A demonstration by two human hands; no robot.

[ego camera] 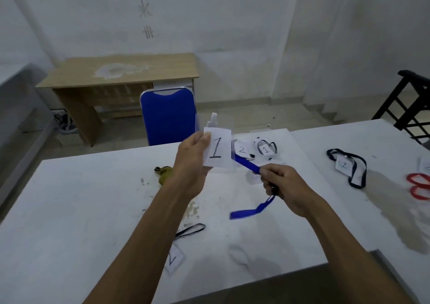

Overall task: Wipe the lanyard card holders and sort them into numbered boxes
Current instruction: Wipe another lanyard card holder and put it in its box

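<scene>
Currently left hand (194,161) pinches the card holder (218,151) at its left edge; right hand (282,183) grips its blue lanyard (247,164) in curled fingers.

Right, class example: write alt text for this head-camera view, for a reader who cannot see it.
A person's left hand holds up a clear card holder marked 1 above a white table, while the right hand grips its blue lanyard. More numbered holders, red scissors and a yellow-green cloth lie on the table.
</scene>
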